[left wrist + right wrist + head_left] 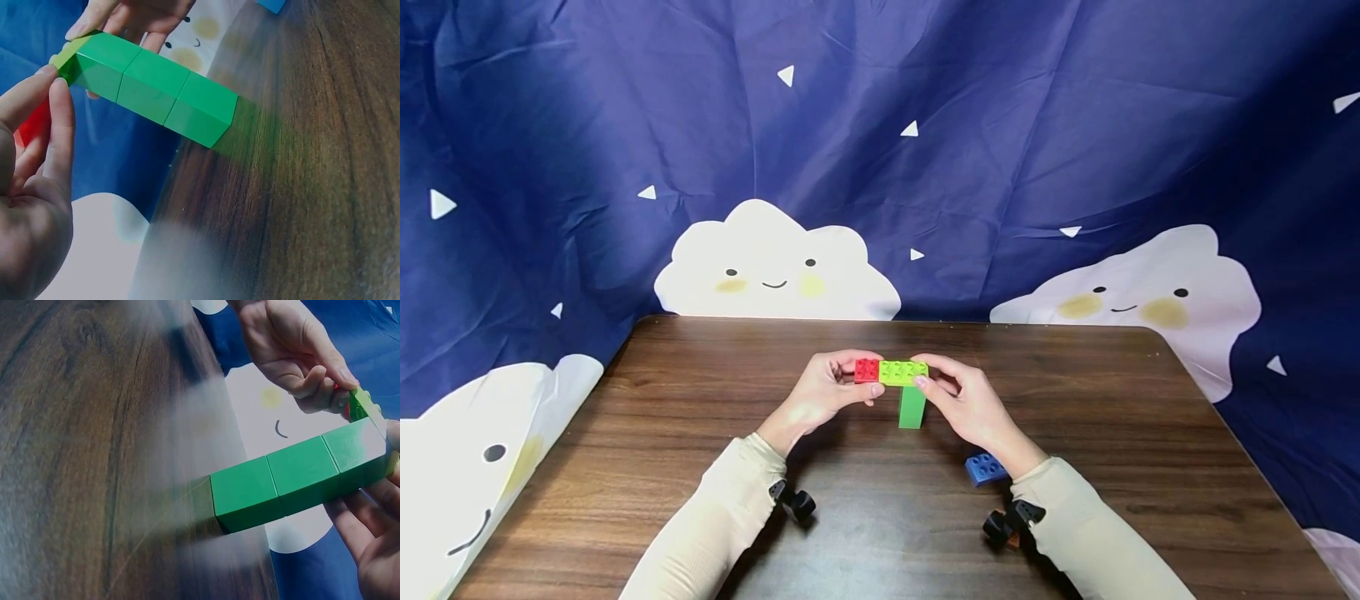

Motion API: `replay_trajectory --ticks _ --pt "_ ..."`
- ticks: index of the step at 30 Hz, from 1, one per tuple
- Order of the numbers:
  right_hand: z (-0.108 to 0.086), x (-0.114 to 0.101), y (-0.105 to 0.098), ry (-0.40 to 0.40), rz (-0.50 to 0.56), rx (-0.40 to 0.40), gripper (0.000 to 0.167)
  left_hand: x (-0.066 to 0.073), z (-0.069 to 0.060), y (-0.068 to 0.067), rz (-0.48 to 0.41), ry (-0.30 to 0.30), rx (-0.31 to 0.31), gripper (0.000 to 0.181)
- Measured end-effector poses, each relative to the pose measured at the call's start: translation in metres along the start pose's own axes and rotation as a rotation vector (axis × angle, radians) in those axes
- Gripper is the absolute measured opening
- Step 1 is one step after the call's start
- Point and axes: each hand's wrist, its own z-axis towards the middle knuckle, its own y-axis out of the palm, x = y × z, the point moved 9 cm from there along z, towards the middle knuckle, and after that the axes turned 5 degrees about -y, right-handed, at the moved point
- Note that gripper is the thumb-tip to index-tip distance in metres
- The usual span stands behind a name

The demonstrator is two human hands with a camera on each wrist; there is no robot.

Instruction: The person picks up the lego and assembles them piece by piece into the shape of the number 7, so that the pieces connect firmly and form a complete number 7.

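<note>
A column of green bricks [912, 407] [150, 84] [275, 481] stands upright on the table. Across its top lies a lime brick [895, 372], overhanging to the left. The left hand [829, 387] [37, 187] pinches a red brick [867, 371] at the lime brick's left end; whether the two are joined cannot be told. Fingers and thumb of the right hand [962, 396] [375, 531] grip the lime brick's right end, above the column. In the right wrist view the red brick is mostly hidden behind the left hand's fingers.
On the brown table [662, 467], a blue brick [985, 468] lies near the right forearm. An orange piece [1013, 540] shows partly behind the right wrist's black camera [1000, 527]. A dark blue cloth with clouds [775, 275] hangs behind the table's far edge.
</note>
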Motion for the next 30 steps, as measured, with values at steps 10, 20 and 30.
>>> replay_trajectory --ticks 10,20,30 --pt "0.001 -0.003 0.000 0.005 -0.009 -0.005 0.034 -0.001 0.000 -0.002 0.020 0.009 0.006 0.043" --pt "0.001 -0.004 -0.005 -0.004 -0.068 -0.026 0.040 -0.001 -0.001 0.000 0.018 0.012 0.013 0.042" --pt "-0.008 -0.008 -0.030 -0.064 -0.090 -0.045 0.040 -0.002 -0.002 0.002 -0.006 0.018 -0.005 0.043"
